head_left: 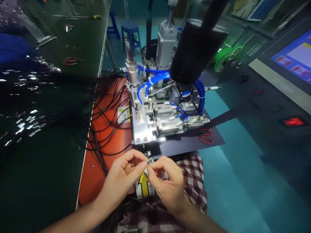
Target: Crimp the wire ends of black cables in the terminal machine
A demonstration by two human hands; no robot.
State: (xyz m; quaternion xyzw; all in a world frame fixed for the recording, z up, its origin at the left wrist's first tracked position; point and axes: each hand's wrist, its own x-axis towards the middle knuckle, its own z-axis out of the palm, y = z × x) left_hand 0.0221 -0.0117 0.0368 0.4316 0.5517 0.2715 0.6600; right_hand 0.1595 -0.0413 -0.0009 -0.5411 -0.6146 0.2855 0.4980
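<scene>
My left hand (127, 171) and my right hand (167, 181) meet fingertip to fingertip just in front of the machine. Between their pinched fingers is a small green part (150, 160) with tiny wires, mostly covered by the fingers. Both hands appear to grip it. Below them, a white label with a yellow arrow (144, 187) shows. Thin wire ends with bare tips (150, 206) hang over the checkered cloth (194, 174) on the lap.
A metal machine (167, 119) with blue tubes stands ahead. Black cables (102, 129) cross the orange plate (116, 136). Red-handled scissors (206, 136) lie at its right. A dark lamp (191, 51) hangs above; a screen panel (291, 64) is at right.
</scene>
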